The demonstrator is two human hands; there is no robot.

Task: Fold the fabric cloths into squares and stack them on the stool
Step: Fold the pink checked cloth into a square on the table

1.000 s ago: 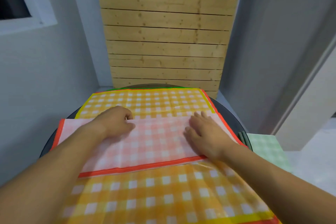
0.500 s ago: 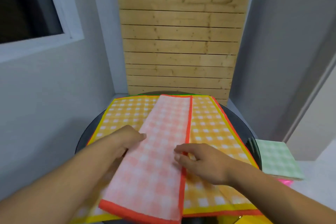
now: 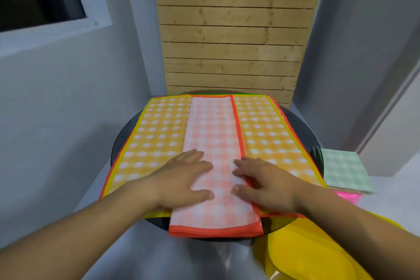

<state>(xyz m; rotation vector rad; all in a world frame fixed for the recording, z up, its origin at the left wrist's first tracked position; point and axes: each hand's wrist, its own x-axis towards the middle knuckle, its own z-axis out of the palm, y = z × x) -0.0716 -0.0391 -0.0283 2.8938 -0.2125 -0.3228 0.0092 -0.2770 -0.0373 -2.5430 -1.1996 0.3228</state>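
Observation:
A pink checked cloth (image 3: 213, 129) with an orange-red border lies folded into a long strip running straight away from me. Its near end hangs slightly over the table's front edge. My left hand (image 3: 181, 179) lies flat on the strip's left side near its close end, fingers spread. My right hand (image 3: 263, 184) rests flat on the strip's right bordered edge, fingers apart. Under the strip, yellow-orange checked cloths (image 3: 159, 134) are spread open. A green checked cloth (image 3: 343, 170) folded into a square sits on a pink stool (image 3: 347, 196) at the right.
The cloths cover a round dark glass table (image 3: 304, 129) set in a corner. A wooden slat panel (image 3: 234, 29) stands behind it and grey walls close both sides. A yellow plastic seat (image 3: 306, 252) is at the lower right, close to my right forearm.
The pink strip has turned from lying crosswise to pointing away from me and now lies straight. Both hands have shifted to its near end and lie flat.

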